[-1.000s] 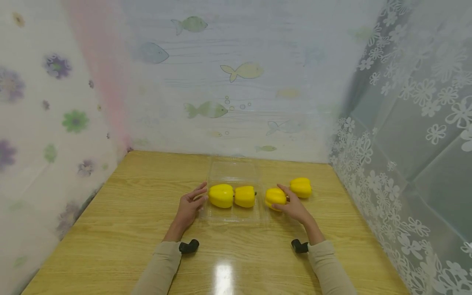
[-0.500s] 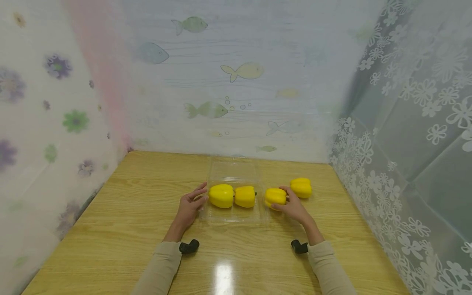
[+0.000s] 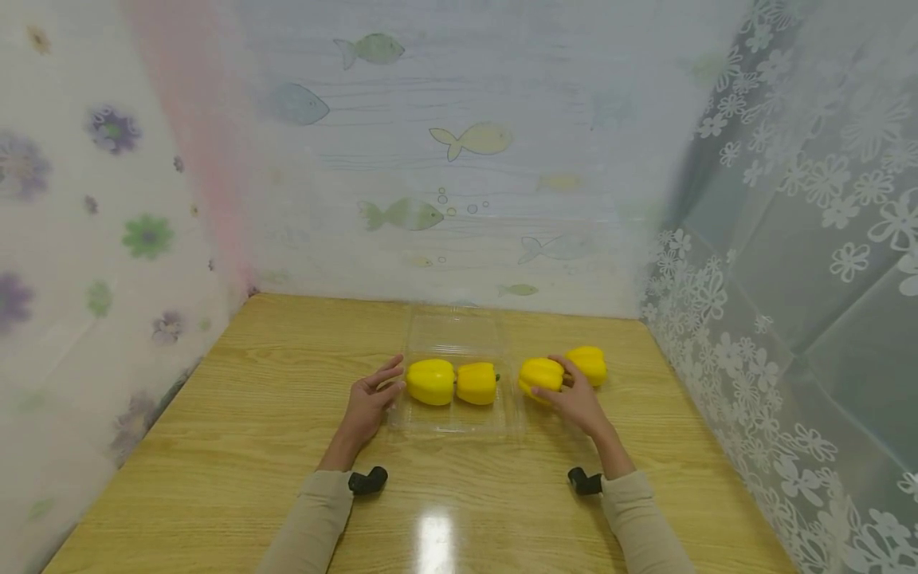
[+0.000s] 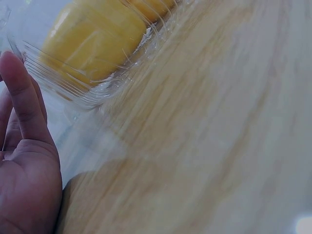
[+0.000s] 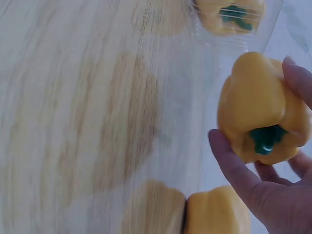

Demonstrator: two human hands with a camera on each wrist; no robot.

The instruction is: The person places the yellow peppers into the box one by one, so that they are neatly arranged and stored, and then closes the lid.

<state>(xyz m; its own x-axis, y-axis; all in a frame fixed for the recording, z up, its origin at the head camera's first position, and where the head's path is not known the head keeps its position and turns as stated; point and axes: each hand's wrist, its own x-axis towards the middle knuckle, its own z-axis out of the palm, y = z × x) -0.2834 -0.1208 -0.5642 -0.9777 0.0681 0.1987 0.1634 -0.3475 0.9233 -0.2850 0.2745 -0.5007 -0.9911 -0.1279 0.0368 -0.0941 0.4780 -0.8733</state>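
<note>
The right hand (image 3: pixel 579 402) grips a yellow bell pepper (image 3: pixel 541 375), thumb on one side and fingers curled round the other; the right wrist view shows its green stem (image 5: pixel 265 138) facing the palm. This pepper sits just to the right of a clear plastic clamshell box (image 3: pixel 459 418), apart from its rim. A second loose yellow pepper (image 3: pixel 590 364) lies on the worktop (image 3: pixel 251 414) just behind and to the right of the held one, partly hidden by the fingers.

The left hand (image 3: pixel 369 400) rests against the left edge of the clamshell box with its fingers straight and relaxed, gripping nothing. Inside the box lie two more yellow peppers, the left one (image 3: pixel 430 380) touching the right one (image 3: pixel 476 383). The box's lid (image 3: pixel 453 328) stands open behind them. Patterned plastic curtains (image 3: pixel 789 239) wall in the worktop on three sides.
</note>
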